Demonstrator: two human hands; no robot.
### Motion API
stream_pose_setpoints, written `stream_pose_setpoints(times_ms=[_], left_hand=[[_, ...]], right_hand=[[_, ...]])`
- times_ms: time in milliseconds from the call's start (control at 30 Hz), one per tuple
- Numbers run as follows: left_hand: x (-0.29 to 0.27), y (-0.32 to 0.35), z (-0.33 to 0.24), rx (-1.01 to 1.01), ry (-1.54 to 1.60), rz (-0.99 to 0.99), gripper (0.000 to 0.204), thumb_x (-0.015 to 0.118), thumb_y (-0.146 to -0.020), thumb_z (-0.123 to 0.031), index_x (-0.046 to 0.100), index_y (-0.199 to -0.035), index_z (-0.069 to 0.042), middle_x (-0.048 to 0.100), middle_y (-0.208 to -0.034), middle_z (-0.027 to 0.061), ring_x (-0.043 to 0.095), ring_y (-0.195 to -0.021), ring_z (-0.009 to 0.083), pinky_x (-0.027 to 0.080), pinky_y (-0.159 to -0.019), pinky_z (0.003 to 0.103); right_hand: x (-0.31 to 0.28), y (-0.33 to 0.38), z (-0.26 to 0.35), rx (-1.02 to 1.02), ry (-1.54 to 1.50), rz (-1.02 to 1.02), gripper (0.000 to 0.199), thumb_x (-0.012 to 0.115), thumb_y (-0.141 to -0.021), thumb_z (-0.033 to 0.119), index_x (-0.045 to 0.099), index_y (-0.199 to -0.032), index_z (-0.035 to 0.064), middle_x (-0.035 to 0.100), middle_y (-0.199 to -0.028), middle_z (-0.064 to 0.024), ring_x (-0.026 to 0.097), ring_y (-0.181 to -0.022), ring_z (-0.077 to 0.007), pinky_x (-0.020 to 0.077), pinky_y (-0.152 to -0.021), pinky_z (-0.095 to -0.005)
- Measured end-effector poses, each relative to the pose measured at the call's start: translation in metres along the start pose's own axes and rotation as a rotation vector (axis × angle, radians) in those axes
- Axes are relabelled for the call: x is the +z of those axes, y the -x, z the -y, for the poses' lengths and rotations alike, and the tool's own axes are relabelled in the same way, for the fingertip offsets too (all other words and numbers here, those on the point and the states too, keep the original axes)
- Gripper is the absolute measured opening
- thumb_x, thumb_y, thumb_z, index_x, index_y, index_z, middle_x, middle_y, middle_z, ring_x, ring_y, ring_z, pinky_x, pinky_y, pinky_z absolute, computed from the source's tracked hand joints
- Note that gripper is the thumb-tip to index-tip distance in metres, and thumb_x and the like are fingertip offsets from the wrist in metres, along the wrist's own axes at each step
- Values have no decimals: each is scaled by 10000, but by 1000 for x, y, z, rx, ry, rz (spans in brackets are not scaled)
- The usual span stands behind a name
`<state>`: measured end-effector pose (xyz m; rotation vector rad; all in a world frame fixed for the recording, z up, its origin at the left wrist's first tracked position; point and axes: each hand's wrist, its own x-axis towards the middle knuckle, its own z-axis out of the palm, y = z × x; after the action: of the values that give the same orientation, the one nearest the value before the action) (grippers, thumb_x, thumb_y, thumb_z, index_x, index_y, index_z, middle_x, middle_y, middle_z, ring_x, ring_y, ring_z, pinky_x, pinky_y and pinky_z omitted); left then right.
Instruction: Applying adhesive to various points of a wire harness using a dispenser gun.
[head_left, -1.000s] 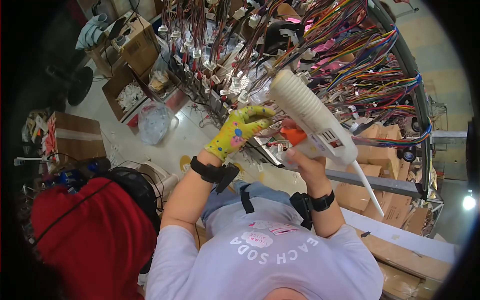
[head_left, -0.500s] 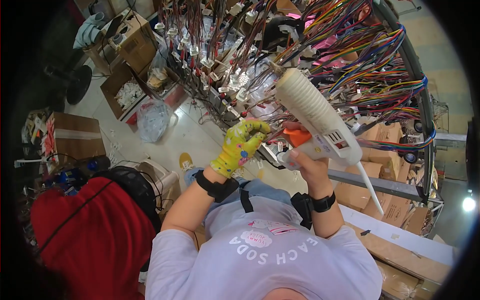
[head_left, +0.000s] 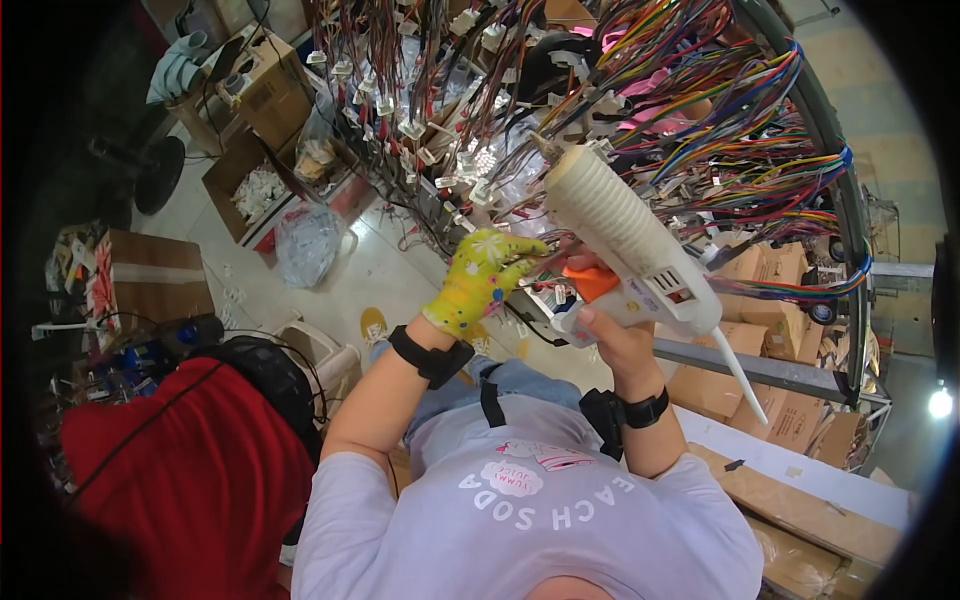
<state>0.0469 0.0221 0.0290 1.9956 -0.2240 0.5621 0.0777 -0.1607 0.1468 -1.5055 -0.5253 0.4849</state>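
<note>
My right hand (head_left: pixel 625 345) grips a white hot glue gun (head_left: pixel 615 215) with an orange trigger (head_left: pixel 592 282). Its nozzle points up and to the left, and a glue stick (head_left: pixel 743 375) juts from its back end. In a yellow patterned glove, my left hand (head_left: pixel 475 283) is left of the trigger, its thumb and fingertips brought together. What lies in that pinch is too small to make out. Just beyond both hands hang bundles of coloured wires (head_left: pixel 720 185) with white plug connectors (head_left: pixel 478 160); the gun covers some of them.
A dark metal frame (head_left: pixel 852 250) curves along the right, above stacked cardboard boxes (head_left: pixel 780 275). To the left are an open carton (head_left: pixel 232 200) of white parts, a clear plastic bag (head_left: pixel 308 245) and a brown box (head_left: pixel 160 290). Red cloth (head_left: pixel 190 470) fills the lower left.
My left hand has tilted slightly, its fingers straightening from a curl into a pinch pointing right. The glue gun has shifted slightly left and down in my right hand.
</note>
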Motion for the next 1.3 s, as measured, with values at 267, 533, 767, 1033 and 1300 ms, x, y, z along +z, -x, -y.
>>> stream_pose_setpoints(times_ms=[267,533,767,1033,1300], left_hand=[[5,15,-8,-320,-149,-195,233,655,-797,-139,666,-1015,-58,683,-916,135,640,-865,311,485,-747,365],[7,-13,10,-518,371,8,212,622,-851,-107,644,-1036,-6,678,-884,90,608,-773,133,491,-714,282],[28,-46,66,-872,1201,77,235,574,-937,-205,601,-1090,-29,663,-990,96,650,-831,193,524,-695,295],[30,-48,76,-782,1307,75,283,581,-930,-212,578,-1128,-10,644,-1021,82,622,-895,180,509,-772,291],[63,-27,81,-738,768,-96,293,701,-850,-162,610,-1084,-12,635,-969,14,582,-888,101,456,-783,233]], right_hand=[[-7,4,-2,208,-4,-43,509,689,-788,54,518,-1266,28,593,-1194,-102,565,-1101,-184,467,-894,-299],[-9,25,-3,98,-102,-3,550,699,-798,87,496,-1306,39,587,-1210,-81,541,-1134,-180,443,-931,-296],[-29,65,-43,270,-113,-68,561,766,-766,137,533,-1267,40,583,-1157,-35,527,-1044,-136,449,-879,-276],[-36,68,-47,293,-264,-30,565,727,-747,68,521,-1270,8,615,-1187,-96,588,-1070,-202,465,-927,-324],[-44,77,-35,353,-202,69,528,747,-751,121,553,-1233,29,635,-1127,-91,598,-1049,-211,469,-922,-343]])
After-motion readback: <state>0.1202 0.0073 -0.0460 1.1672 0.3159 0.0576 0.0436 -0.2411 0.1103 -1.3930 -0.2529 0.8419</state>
